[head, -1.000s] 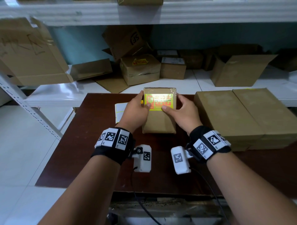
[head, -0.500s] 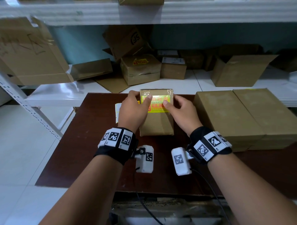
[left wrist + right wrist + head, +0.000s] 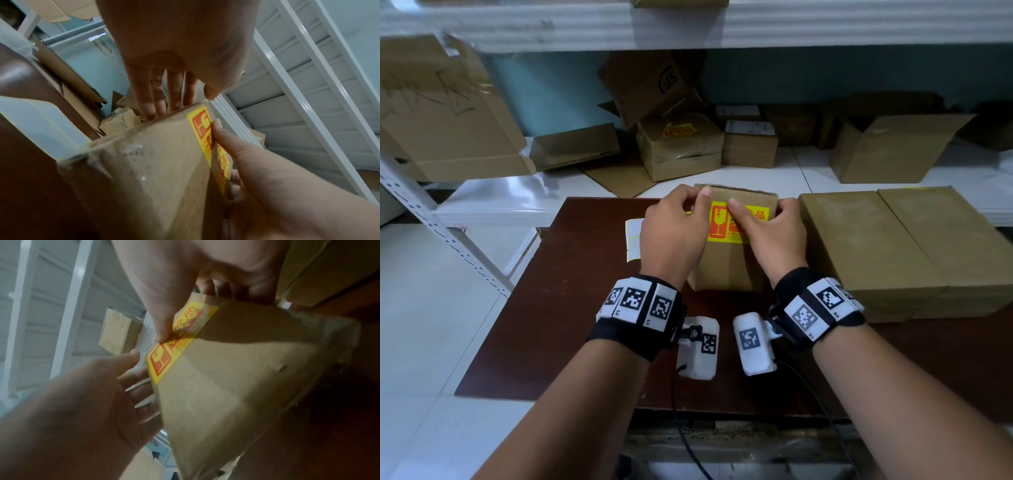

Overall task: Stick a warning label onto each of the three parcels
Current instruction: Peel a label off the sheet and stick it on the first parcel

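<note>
A small brown parcel [image 3: 726, 263] is tilted up on the dark table [image 3: 558, 325], its far end raised. A yellow and red warning label [image 3: 717, 224] is stuck across its upper face. My left hand [image 3: 674, 229] grips the parcel's top left corner, thumb on the edge and fingers [image 3: 156, 97] behind it. My right hand [image 3: 767, 236] holds the right side, its thumb [image 3: 162, 331] pressing on the label [image 3: 162, 365] and its fingers behind the parcel [image 3: 226, 386]. Two larger brown parcels [image 3: 866, 246] [image 3: 955, 240] lie side by side at the right with no label showing on them.
A white backing sheet [image 3: 633, 236] lies on the table left of the small parcel, partly hidden by my left hand. Behind the table a white shelf [image 3: 517, 198] holds several cardboard boxes, one of them [image 3: 681, 150] bearing a yellow label. White floor lies to the left.
The small parcel lay flat with both thumbs smoothing the label; now its far end is lifted and both hands' fingers have gone behind it.
</note>
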`<act>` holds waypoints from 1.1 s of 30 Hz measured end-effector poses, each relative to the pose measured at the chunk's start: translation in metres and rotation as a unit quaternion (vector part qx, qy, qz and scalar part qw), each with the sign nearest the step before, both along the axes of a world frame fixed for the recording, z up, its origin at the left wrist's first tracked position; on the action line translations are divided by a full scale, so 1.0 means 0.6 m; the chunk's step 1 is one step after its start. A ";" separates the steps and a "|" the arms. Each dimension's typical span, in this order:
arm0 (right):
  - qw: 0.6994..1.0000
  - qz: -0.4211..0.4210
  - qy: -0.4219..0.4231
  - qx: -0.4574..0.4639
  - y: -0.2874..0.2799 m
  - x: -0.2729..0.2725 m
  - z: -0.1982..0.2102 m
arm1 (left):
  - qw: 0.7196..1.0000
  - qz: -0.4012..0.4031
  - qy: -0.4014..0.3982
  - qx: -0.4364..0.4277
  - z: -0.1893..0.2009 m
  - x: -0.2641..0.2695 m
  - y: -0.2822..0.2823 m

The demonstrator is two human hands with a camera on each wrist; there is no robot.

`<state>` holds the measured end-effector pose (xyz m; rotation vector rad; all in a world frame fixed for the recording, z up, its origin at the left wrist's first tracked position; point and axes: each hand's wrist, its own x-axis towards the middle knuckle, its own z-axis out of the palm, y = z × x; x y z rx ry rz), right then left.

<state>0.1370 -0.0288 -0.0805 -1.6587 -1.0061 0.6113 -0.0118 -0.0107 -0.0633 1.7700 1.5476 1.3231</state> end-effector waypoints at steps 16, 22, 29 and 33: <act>0.999 0.016 0.021 0.044 0.020 0.015 -0.023 | 0.999 0.017 -0.011 -0.050 -0.012 -0.010 0.010; 0.998 0.051 -0.013 0.036 0.003 0.005 -0.012 | 0.996 0.002 -0.043 -0.073 -0.026 -0.019 0.031; 0.998 -0.009 -0.032 0.056 0.001 0.003 -0.012 | 0.997 -0.008 -0.051 -0.049 -0.016 -0.009 0.016; 0.995 0.008 -0.068 0.075 0.004 0.009 -0.015 | 0.999 -0.015 -0.014 -0.048 -0.021 -0.010 0.014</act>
